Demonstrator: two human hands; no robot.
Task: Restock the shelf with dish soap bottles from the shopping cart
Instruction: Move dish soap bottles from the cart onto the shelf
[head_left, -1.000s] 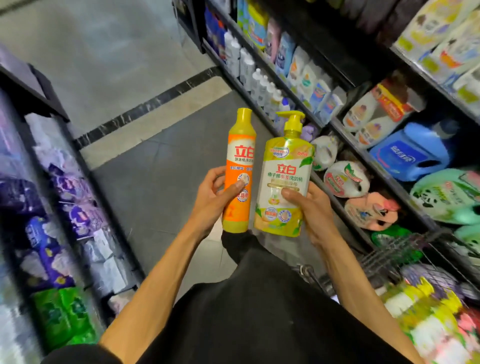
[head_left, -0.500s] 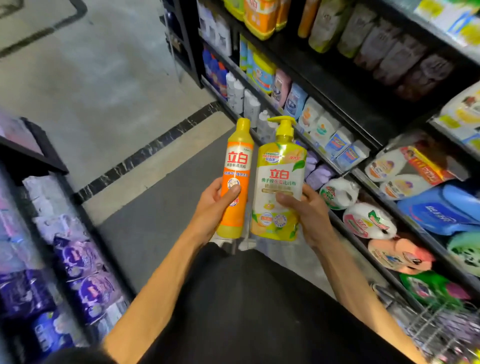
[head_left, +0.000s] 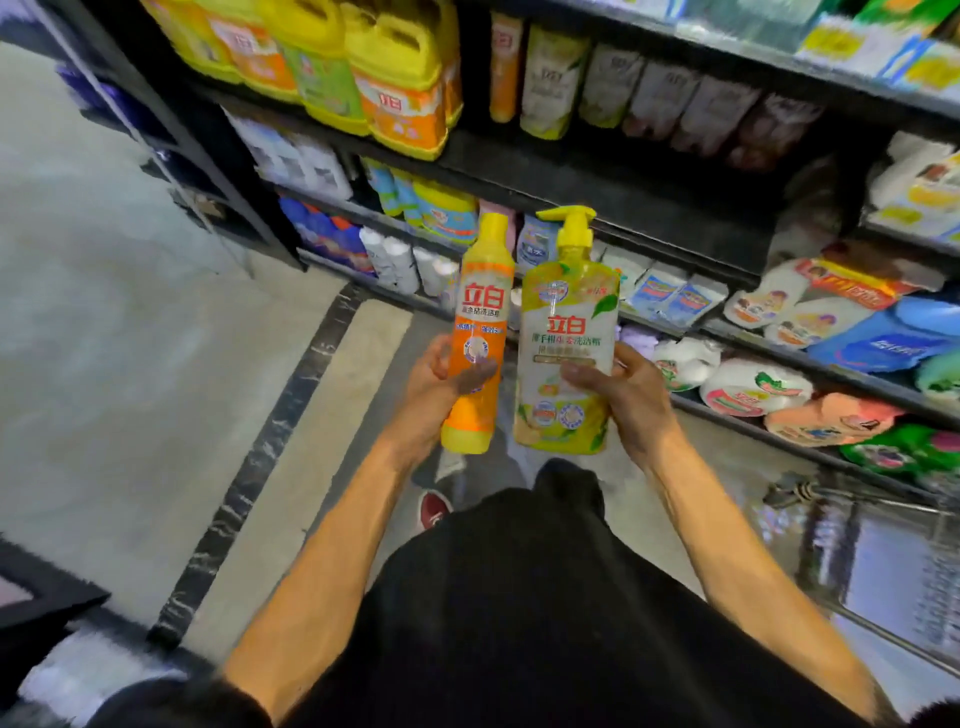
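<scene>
As the person faces the aisle, the left hand (head_left: 431, 400) has its grip wrapped round the orange dish soap bottle (head_left: 480, 312) and the right hand (head_left: 639, 405) grips the yellow pump bottle (head_left: 569, 322), both upright, just beside each other, in front of the shelf (head_left: 597, 176); the shopping cart (head_left: 857, 500) stands lower right.

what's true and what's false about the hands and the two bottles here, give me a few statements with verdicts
1. The left hand grips the orange dish soap bottle. True.
2. The right hand holds nothing. False: it grips the yellow-green pump bottle.
3. Both bottles are held roughly upright, caps up. True.
4. The pump bottle stands on the shelf. False: it is in the hand, in front of the shelf.
5. The shopping cart is on the person's left. False: its wire frame shows at the lower right.
</scene>
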